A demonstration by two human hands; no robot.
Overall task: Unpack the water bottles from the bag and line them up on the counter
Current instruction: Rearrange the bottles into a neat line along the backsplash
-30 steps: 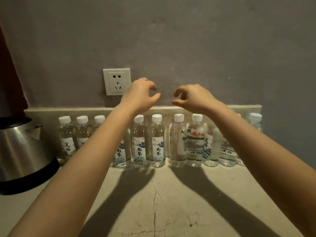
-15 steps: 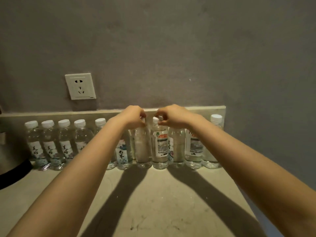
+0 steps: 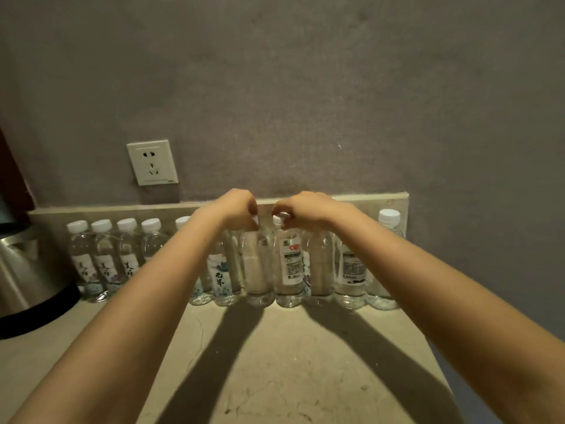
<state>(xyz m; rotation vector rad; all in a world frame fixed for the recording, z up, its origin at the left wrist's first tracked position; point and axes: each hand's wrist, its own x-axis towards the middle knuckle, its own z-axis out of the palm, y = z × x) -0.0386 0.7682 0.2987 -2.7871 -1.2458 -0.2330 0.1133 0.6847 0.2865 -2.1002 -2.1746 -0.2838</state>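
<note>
Several small clear water bottles with white caps stand in a row along the back of the beige counter point(image 3: 275, 362), against the low backsplash. My left hand point(image 3: 237, 209) pinches the cap of a plain bottle point(image 3: 256, 270) near the middle of the row. Right beside it, my right hand point(image 3: 305, 209) pinches the cap of the bottle with a white, red and green label point(image 3: 290, 264). Both bottles stand upright on the counter. My forearms hide parts of the neighbouring bottles. No bag is in view.
A steel electric kettle point(image 3: 27, 276) on a black base stands at the left edge. A white wall socket point(image 3: 152, 162) sits on the grey wall above the row. The counter ends at the right, just past the last bottle point(image 3: 386, 258).
My hands came down from above the row, where their fingers were loosely curled, and closed on two neighbouring bottle caps. Since half a second ago they have stayed there.
</note>
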